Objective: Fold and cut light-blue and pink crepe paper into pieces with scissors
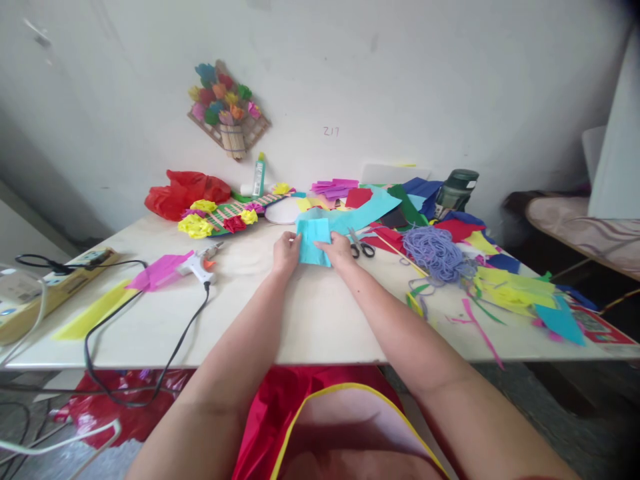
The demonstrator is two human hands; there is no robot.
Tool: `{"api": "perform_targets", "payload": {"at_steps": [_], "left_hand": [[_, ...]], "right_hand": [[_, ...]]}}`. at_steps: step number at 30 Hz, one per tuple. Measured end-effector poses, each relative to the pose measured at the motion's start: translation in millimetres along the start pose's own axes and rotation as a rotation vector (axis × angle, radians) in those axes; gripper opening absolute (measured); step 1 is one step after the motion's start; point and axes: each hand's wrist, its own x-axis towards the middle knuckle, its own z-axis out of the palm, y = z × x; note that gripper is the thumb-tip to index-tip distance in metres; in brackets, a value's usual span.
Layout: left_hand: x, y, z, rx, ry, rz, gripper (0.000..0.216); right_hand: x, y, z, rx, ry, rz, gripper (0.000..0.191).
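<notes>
Wall, pale and scuffed, rises beyond both grips. Table, white, lies under them, bare on the near side between the forearms. Red plastic bundle sits far left of the left grip; a paper-flower ornament hangs on the wall above and left of both. Power strip, yellow, runs along the table's left end, well apart from the left grip. Yarn heap, lavender, lies right of the right grip, coloured paper scraps around it. Glue gun, white, lies left of the left grip. Light blue paper is between the two grips. Left grip pinches its left edge; right grip pinches its right side, thumb on top. Scissors rest just right of the right grip.

Hard to make out: the fingers beneath the paper are hidden; cannot tell whether the paper touches the table. Dark jar, beyond the yarn, is partly covered at its base. Power strip is cut off at left. Print on the glue tube, beyond the left grip, is illegible.
</notes>
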Motion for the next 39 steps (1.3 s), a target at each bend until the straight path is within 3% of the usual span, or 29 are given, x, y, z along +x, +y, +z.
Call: {"api": "perform_targets", "payload": {"at_steps": [9,15,27,35,39], "left_hand": [[0.8,-6.3,4.4,0.069,-0.018,0.050,0.025],[1.6,-10.8,9.9,0.040,-0.010,0.082,0.024],[-0.9,-5.9,7.6,-0.080,-0.054,0.010,0.029],[0.9,-4.5,7.7,-0.031,-0.033,-0.009,0.021],[-1.3,-3.1,6.6,-0.009,-0.039,0.029,0.025]], "right_hand": [[-5.1,-1.6,3.2,0.274,-0.110,0.119,0.035],[-0.9,1.6,7.5,0.177,-0.029,0.122,0.041],[-0.3,0.8,5.1,0.109,-0.060,0.081,0.042],[-6.0,-3.1,6.9,0.255,-0.112,0.096,0.043],[-4.3,-3.2,6.4,0.165,-0.081,0.084,0.043]]}}
